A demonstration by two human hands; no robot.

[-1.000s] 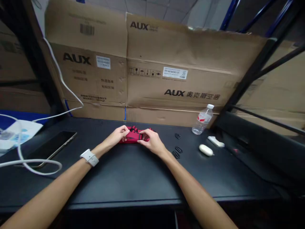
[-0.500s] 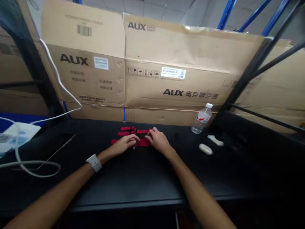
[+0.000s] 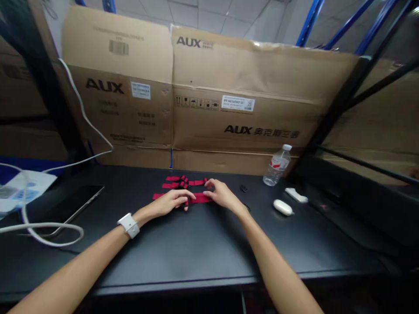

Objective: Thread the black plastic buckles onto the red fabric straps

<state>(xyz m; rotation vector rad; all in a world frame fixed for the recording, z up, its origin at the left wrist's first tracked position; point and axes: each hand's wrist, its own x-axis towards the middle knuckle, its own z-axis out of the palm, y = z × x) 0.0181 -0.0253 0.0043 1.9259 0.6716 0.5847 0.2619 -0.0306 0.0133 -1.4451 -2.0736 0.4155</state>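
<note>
A red webbing strap (image 3: 200,198) lies across the black tabletop under both hands. My left hand (image 3: 172,201), its wrist in a white watch band, curls its fingers over the strap's middle, where a small dark piece partly shows. At the strap's right end is my right hand (image 3: 221,192), thumb and forefinger apart, the thumb touching or very near the red webbing. Just behind lie more red straps (image 3: 196,182) with a bunched red and black knot (image 3: 183,181). What sits beneath the left fingers is hidden.
Cardboard boxes (image 3: 199,117) form a wall behind the table. To the right stand a water bottle (image 3: 277,165), a white oval case (image 3: 283,207), a white curved piece (image 3: 296,195) and a small black part (image 3: 243,188). A phone (image 3: 78,203) and white cable (image 3: 77,229) lie left.
My right hand has shifted slightly right, and its thumb and forefinger have spread apart. My left hand stays over the strap. The camera view has tilted a little.
</note>
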